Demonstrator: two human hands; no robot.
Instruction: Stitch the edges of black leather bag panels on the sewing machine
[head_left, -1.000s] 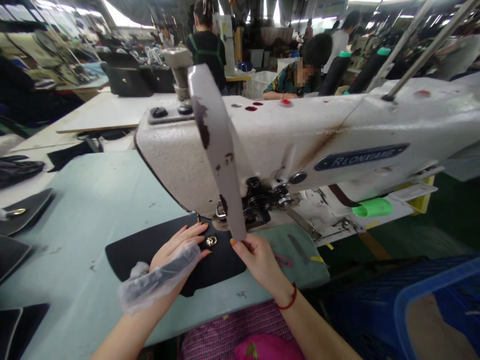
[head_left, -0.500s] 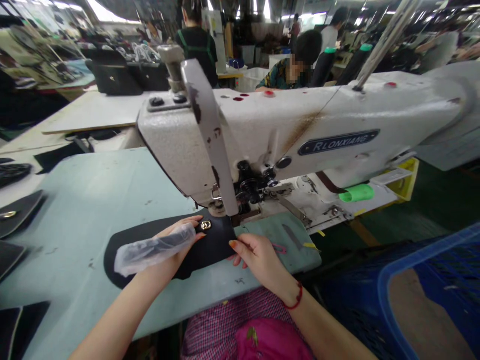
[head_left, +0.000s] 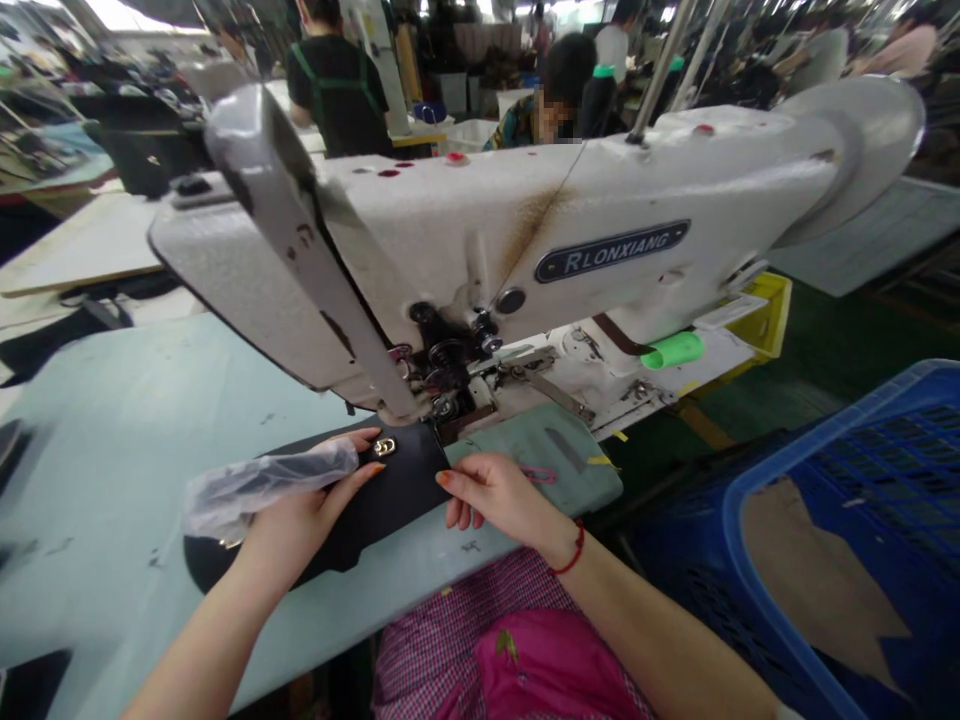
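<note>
A black leather-like panel (head_left: 401, 500) lies flat on the sewing machine's pale green bed, its far right corner at the presser foot (head_left: 444, 408). On the panel sits a gold metal clasp (head_left: 385, 447) beside a strip wrapped in clear plastic (head_left: 270, 480). My left hand (head_left: 311, 505) rests flat on the panel, thumb and forefinger spread either side of the strip's end near the clasp. With thumb and curled fingers, my right hand (head_left: 484, 495) pinches the panel's right edge. The white sewing machine (head_left: 450, 240) stands just beyond both hands; its needle cannot be made out.
A blue plastic basket (head_left: 757, 470) with brown pieces stands at the right. Pink thread snips (head_left: 538, 475) lie on the green bed (head_left: 585, 450). A green roll (head_left: 673, 350) rests behind. Other people work beyond the machine, one in a dark top with green straps (head_left: 337, 80).
The view has swung to the right, so machine, panel and hands appear farther left. Both hands keep about the same places on the panel, and the panel's position at the presser foot looks similar.
</note>
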